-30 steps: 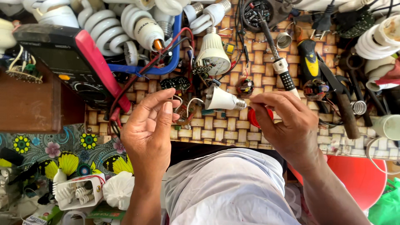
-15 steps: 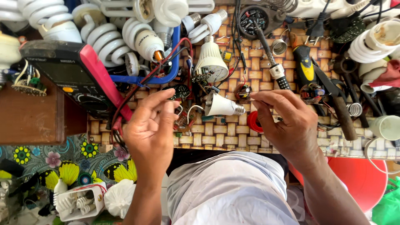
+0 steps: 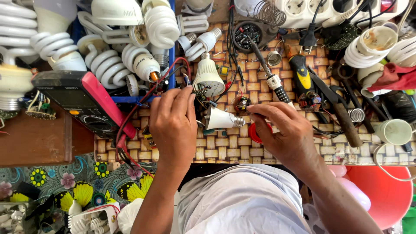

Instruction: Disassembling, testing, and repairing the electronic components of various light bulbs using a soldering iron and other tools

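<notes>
Left hand (image 3: 173,119) flattened since, bulb base (image 3: 221,118) pinched

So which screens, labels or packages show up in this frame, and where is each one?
Black handheld multimeter with red side trim: left on the bench, lying flat, its grey screen too dark to make out.
White spiral lamp with a printed base label: upper left among the other lamps, beyond the left hand.
White dome-shaped bulb housing with dark print: top edge, left of centre.
No packages are clearly visible.
</notes>
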